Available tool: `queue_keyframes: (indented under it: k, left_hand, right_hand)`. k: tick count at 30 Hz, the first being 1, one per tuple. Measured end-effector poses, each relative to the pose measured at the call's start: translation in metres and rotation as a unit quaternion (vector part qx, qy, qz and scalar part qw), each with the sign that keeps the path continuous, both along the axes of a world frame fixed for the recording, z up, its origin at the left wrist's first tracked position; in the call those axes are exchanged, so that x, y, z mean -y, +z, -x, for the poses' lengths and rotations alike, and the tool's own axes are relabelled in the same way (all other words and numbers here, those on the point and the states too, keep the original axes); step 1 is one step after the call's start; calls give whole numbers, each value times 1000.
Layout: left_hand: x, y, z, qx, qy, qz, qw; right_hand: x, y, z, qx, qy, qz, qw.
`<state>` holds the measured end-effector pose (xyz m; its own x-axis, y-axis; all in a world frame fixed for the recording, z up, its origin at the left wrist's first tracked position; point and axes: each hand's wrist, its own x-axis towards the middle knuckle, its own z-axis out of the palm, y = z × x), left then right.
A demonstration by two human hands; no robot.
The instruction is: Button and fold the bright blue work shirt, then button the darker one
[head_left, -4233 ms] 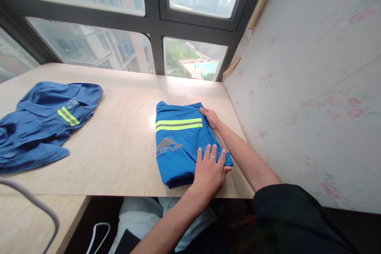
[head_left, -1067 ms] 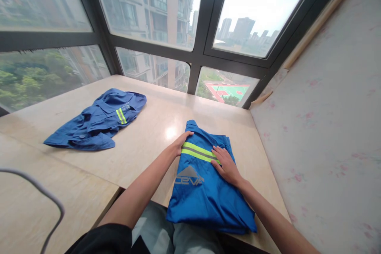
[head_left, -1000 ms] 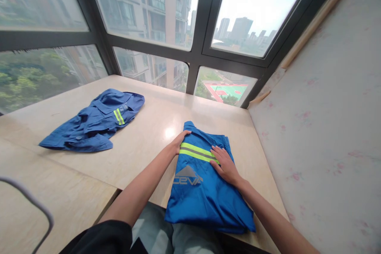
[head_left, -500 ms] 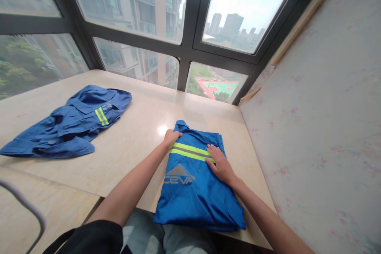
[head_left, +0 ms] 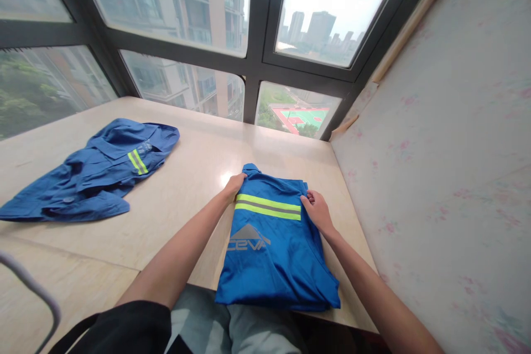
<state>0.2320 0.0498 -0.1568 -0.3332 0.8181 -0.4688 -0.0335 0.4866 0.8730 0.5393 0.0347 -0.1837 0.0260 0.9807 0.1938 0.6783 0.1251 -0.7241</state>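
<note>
A blue work jacket (head_left: 269, 265), folded lengthwise, lies on the tabletop in front of me, its near end at the edge. It carries a yellow-green and grey reflective stripe and grey "CEVA" lettering. At its upper left edge, by the collar, my left hand (head_left: 235, 185) grips the cloth, fingertips partly hidden. My right hand (head_left: 317, 207) has its fingers curled on the right edge, beside the end of the stripe, pinching the fabric there.
Another blue jacket (head_left: 108, 166) with a reflective stripe lies crumpled on the left of the pale tabletop (head_left: 199, 155). A flowered wall (head_left: 435, 177) borders the right side, with dark-framed windows behind. A grey curved tube (head_left: 37, 282) is at lower left.
My right hand has gone from lying flat on the stripe to pinching the jacket's right edge. My left hand stays at the upper left edge. The view has shifted slightly.
</note>
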Motion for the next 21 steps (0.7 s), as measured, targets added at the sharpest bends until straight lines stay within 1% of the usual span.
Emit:
queue_keyframes:
  k: [3,6,8,13,14,18,21]
  left_hand:
    - [0,-1,-3,12,-3,5,1000]
    - [0,-4,-5,-6,6,1,1000]
    - [1,-6,-5,-22,13,-3,1000]
    - [0,-10,-7,-48,26,-12,998]
    - [0,-11,-8,-52,29,-14,998]
    - [-3,-15,-10,-51,41,-16,998]
    - [-3,-14,-11,-35,49,-22,998]
  right_hand:
    - [-17,14,0,45,20,73,996]
    - [-26,24,0,32,42,125,991]
    - [-28,27,-2,12,49,130,990]
    - [-27,25,-12,-53,56,84,993]
    - [-27,24,-14,-71,55,90,992]
    - [-30,22,-18,-135,54,160,976]
    - [-33,21,-20,-144,57,177,972]
